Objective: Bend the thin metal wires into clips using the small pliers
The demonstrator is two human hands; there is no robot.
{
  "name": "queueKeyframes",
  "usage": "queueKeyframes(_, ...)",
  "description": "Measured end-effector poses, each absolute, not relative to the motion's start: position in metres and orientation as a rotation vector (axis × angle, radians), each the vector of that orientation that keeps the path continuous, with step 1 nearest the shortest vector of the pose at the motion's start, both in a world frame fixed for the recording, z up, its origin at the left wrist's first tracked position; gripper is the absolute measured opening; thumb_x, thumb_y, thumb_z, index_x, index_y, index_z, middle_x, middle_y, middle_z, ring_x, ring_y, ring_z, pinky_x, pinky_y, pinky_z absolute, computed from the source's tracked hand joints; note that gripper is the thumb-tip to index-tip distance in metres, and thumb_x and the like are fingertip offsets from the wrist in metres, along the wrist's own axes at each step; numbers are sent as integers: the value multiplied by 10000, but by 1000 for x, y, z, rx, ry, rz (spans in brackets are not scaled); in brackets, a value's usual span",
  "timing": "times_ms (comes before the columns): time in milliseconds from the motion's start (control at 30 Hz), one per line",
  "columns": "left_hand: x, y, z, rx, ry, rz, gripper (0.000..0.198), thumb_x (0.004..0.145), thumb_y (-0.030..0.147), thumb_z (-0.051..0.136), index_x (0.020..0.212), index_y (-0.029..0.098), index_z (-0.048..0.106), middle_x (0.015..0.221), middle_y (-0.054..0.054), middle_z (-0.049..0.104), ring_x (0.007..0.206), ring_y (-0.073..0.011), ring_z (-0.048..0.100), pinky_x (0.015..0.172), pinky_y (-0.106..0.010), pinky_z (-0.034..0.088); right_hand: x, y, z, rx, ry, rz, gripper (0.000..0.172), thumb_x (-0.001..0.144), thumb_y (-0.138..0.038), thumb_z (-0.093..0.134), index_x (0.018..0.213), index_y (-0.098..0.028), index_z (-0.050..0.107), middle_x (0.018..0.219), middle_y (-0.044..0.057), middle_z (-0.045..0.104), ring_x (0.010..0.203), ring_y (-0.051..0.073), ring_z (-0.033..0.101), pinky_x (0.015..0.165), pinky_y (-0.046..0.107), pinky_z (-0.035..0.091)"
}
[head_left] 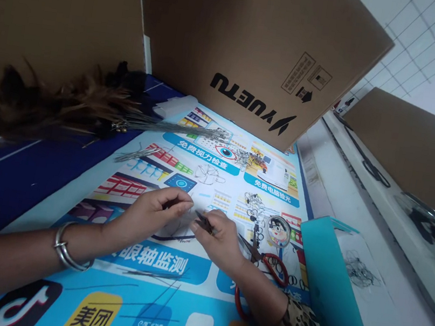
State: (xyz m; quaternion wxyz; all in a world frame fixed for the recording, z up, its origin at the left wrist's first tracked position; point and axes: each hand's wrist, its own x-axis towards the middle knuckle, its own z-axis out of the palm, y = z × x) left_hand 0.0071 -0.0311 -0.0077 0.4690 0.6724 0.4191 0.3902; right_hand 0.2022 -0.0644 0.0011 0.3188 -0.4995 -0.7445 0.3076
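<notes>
My left hand [163, 209] is closed in a pinch, with what looks like a thin wire [189, 218] at its fingertips, faint against the printed sheet. Facing it, a little to the right, my right hand [220, 239] wraps around small dark-tipped pliers [201, 218]; their handles are hidden in my palm. The plier tips point toward the left fingertips. Just beyond my right wrist lie red-handled scissors [275, 268], partly covered by my forearm. Bent dark wire pieces [254, 204] are heaped beyond my right hand. Several straight wires [155, 275] lie nearer me.
Bundled long wires [177, 128] and brown feathers [84, 97] lie at the back left. A round cartoon-faced tin [278, 231] sits right of the scissors. An open turquoise box [329, 289] holds tangled wire [361, 269]. A large cardboard box [255, 43] stands behind the printed sheet [132, 294].
</notes>
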Motion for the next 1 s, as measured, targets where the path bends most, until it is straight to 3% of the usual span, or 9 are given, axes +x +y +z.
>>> queueKeyframes(267,8,-31,-5,1736,962,971,179,884,355,579,847,208,674,814,-13,670,783,-180,596,713,-275,451,201,-65,6,-1354,-1988,779,359,878,-407,545,607,-217,406,618,-27,419,644,131,463,622,252,367)
queueKeyframes(633,8,-30,-7,1483,973,951,232,881,433,606,846,206,634,775,12,588,729,-155,524,645,-254,414,202,-63,2,-1334,-1961,808,345,877,-438,549,640,-214,436,649,-21,443,677,137,472,622,249,356)
queueKeyframes(900,7,-31,0,1556,959,992,197,922,379,555,857,201,609,791,8,598,779,-165,553,722,-273,434,204,-61,3,-1301,-2044,828,335,883,-432,561,645,-204,501,662,-10,490,684,137,496,646,246,386)
queueKeyframes(1000,7,-28,3,1591,970,991,210,925,383,540,843,199,600,769,11,587,760,-166,551,704,-275,429,209,-59,14,-1388,-1944,881,291,906,-442,537,767,-193,595,735,0,569,716,139,537,655,238,403)
